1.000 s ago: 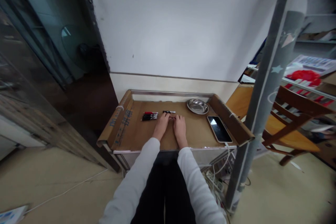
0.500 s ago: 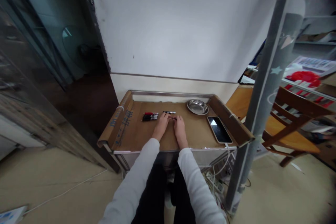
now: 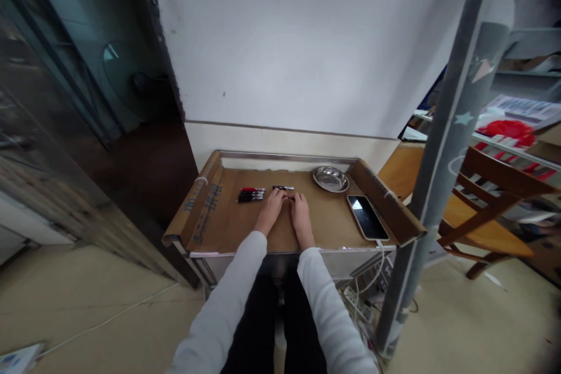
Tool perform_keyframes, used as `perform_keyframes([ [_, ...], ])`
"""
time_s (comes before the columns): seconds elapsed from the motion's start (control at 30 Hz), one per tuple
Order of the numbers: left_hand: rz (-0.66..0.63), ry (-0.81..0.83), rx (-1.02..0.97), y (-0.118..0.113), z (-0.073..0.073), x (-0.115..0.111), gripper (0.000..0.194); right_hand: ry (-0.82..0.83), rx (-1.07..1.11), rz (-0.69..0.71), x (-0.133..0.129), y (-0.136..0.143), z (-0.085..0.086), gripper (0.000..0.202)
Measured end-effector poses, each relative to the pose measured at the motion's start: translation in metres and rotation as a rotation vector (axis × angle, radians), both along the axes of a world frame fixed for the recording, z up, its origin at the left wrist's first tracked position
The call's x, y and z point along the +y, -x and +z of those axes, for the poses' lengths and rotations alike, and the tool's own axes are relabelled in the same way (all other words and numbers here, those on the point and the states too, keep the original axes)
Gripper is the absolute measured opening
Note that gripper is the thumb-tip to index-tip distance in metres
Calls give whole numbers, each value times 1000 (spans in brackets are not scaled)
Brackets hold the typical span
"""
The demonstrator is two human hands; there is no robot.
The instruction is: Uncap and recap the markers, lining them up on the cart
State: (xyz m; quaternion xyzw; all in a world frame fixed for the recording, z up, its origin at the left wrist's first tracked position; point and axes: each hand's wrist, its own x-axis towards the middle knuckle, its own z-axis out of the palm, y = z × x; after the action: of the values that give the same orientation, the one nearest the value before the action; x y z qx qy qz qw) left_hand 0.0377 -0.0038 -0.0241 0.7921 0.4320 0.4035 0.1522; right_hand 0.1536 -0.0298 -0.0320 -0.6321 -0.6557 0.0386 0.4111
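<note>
Pale, glossy wall panel (image 3: 289,41) directly behind desk (image 3: 236,228); diffuse bright patch on panel. Dark doorway (image 3: 149,158) at left. Grey metal post (image 3: 442,146) at right, star sticker on it. Wooden chair (image 3: 486,210) beyond post, near cluttered shelving (image 3: 534,73). Beige floor (image 3: 109,310), smooth, with thin white cable (image 3: 105,322) across left side.

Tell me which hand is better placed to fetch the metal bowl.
Right, I'd judge: the right hand is nearer the metal bowl, with only cardboard showing between them. The left hand is farther across, nearer the red pen.
</note>
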Motion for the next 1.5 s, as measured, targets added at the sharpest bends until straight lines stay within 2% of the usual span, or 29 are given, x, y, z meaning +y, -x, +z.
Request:
perform_keyframes([
  [0.23, -90, -4, -83, 0, 5, -5, 19, 10, -88, -16, -4, -1, 1, 27],
  [0.37, 30, -18, 58, -1, 3, -2, 29, 30, -115, -53, -5, -2, 0, 24],
  [0.53, 152, -152, 220, -5, -1, 7, 49, 12, -33, -48, -6, -2, 2, 22],
  [0.73, 160, -173, 346, -5, -4, 7, 34, 4, 39, -34, -5, -1, 5, 26],
  [0.93, 177, -152, 408, -1, -1, -8, 19, -5, 49, -114, -13, -3, 6, 31],
  [1.03, 159, -145, 348, 2, 2, -16, 17, 11, 7, -151, -17, -3, 7, 31],
  [1.17, 147, -151, 322, 5, 6, -22, 17, 14, -53, -129, -19, -2, 7, 32],
  [1.37, 144, -149, 326, 7, 7, -23, 18, 13, 2, -197, -20, -1, 7, 32],
  [1.5, 105, -158, 324, 8, 7, -23, 17, -11, -7, -122, -21, -1, 9, 33],
])
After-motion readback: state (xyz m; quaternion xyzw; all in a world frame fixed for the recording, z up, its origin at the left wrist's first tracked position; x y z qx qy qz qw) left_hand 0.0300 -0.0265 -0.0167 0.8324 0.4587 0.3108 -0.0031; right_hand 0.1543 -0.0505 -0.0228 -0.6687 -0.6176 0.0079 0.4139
